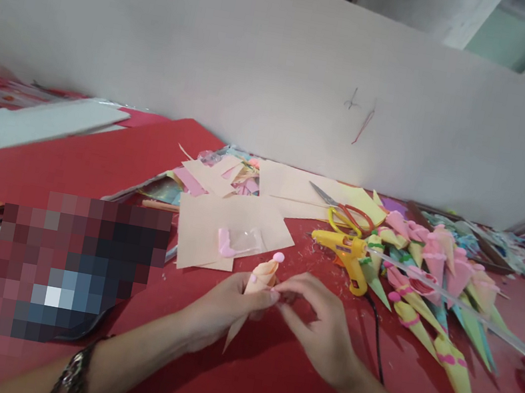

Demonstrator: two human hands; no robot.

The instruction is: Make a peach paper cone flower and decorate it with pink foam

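A small peach paper cone (pixel 260 279) with a pink ball at its top and pink dots round its side is upright at the middle front. My left hand (pixel 226 302) is wrapped round it, thumb across the front, and the cone's pointed end hangs below. The fingertips of my right hand (pixel 316 321) are pinched together at the cone's right side, on a small pink bit. Just beyond my hands, a clear plastic packet with pink pieces (pixel 240 241) lies on a cream paper sheet (pixel 197 219).
A yellow glue gun (pixel 349 252) with a long clear stick and black cord lies to the right. Scissors (pixel 341 210) rest behind it. Many finished paper cones (pixel 457 373) are piled at the right. A blurred-out dark object (pixel 81 273) sits at the left.
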